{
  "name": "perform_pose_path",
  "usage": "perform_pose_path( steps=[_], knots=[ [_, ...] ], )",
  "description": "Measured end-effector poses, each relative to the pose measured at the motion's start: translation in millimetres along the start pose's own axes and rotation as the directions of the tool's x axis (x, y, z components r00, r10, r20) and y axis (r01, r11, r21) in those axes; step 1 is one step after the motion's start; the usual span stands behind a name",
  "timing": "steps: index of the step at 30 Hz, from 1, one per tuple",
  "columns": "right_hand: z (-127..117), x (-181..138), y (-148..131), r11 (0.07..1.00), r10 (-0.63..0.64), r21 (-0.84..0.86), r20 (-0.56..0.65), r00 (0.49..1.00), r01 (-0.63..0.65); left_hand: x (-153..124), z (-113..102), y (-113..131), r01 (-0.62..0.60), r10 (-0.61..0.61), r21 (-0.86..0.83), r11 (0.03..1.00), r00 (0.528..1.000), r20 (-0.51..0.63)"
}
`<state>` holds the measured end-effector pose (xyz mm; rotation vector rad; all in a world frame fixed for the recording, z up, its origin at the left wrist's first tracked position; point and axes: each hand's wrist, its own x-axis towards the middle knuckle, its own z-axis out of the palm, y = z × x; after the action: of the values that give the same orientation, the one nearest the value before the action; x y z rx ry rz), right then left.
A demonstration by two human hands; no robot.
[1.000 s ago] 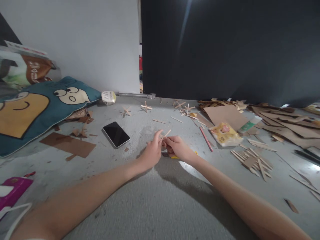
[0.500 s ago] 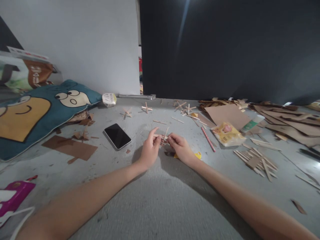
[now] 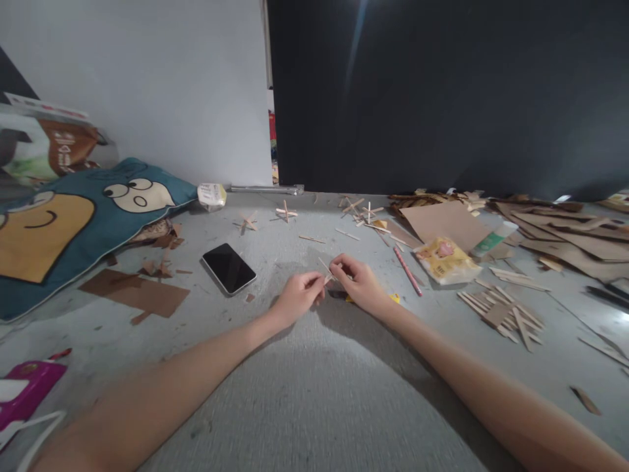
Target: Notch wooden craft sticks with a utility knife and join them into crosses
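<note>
Between my two hands are thin wooden sticks (image 3: 325, 266) that cross, one end pointing up and to the left. My left hand (image 3: 301, 292) pinches them from the left with closed fingers. From the right, my right hand (image 3: 354, 278) has its thumb and forefinger closed on them. Fingers hide most of the sticks, so I cannot tell how they join. Under my right hand lies a utility knife (image 3: 394, 298) with a yellow handle, partly covered. Several small crossed-stick pieces, among them a three-legged one (image 3: 285, 211), stand farther back on the grey table (image 3: 314, 400).
A phone (image 3: 228, 268) lies left of my hands, near brown cardboard (image 3: 137, 292) and a blue pillow (image 3: 122, 216). To the right are a red pencil (image 3: 407, 271), a yellow packet (image 3: 447, 261), a glue stick (image 3: 495, 238) and bundled sticks (image 3: 498, 314). A magenta tool (image 3: 32, 390) sits front left.
The sticks have turned and sit lower between my hands. My left hand has dropped slightly and its raised forefinger has curled in. My right hand has shifted slightly.
</note>
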<state>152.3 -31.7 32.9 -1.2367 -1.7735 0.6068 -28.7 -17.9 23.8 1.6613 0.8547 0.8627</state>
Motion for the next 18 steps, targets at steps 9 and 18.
perform_pose_path(
  steps=[9, 18],
  knots=[
    [10, -6, 7, 0.999, -0.032, -0.029, 0.026, 0.999, 0.033, 0, 3, -4, 0.002, -0.002, -0.071, 0.997, 1.0, -0.002],
    [14, -8, 9, 0.993, -0.079, -0.096, -0.058, 0.995, 0.073, 1, 3, -7, -0.059, 0.057, -0.114, 0.992, 0.998, -0.022]
  ],
)
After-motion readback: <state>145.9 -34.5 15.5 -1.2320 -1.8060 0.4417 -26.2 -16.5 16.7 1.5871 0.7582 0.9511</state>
